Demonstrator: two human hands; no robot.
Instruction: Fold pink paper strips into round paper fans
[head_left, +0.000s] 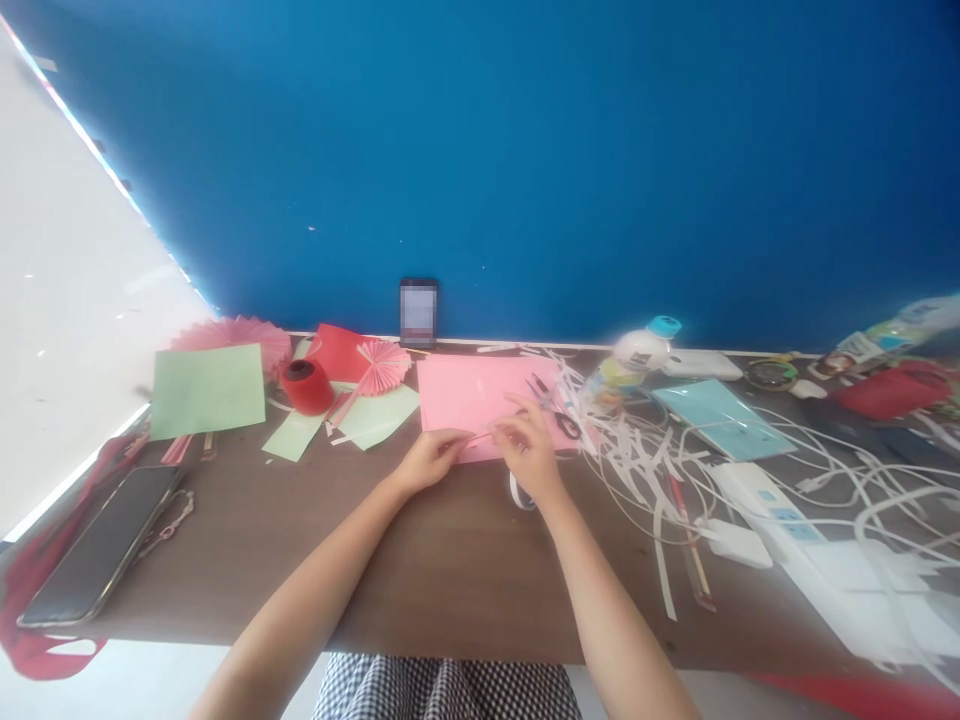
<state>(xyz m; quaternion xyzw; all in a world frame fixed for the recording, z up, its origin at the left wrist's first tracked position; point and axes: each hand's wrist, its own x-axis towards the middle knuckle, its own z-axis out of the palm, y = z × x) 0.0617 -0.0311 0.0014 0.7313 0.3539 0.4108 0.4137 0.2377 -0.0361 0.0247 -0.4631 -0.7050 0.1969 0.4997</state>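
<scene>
A thin pink paper strip (478,438) stretches between my two hands, over the near edge of a pink paper sheet (465,395). My left hand (433,460) is closed, pinching the strip's left end between thumb and fingers. At the other end, my right hand (531,450) pinches it with the fingertips, the remaining fingers curled above. Scissors with dark handles (564,424) lie on the sheet's right side, just beyond my right hand. Partly hidden by my right wrist is a roll of white tape (519,494). The strip's exact folds are too small to make out.
To the left lie green paper (210,390), pink paper fans (382,367), a red spool (306,387) and a large phone (105,540). A small phone (418,312) leans on the blue wall. Rightward are paper scraps, a bottle (637,355), cables and a power strip (780,520).
</scene>
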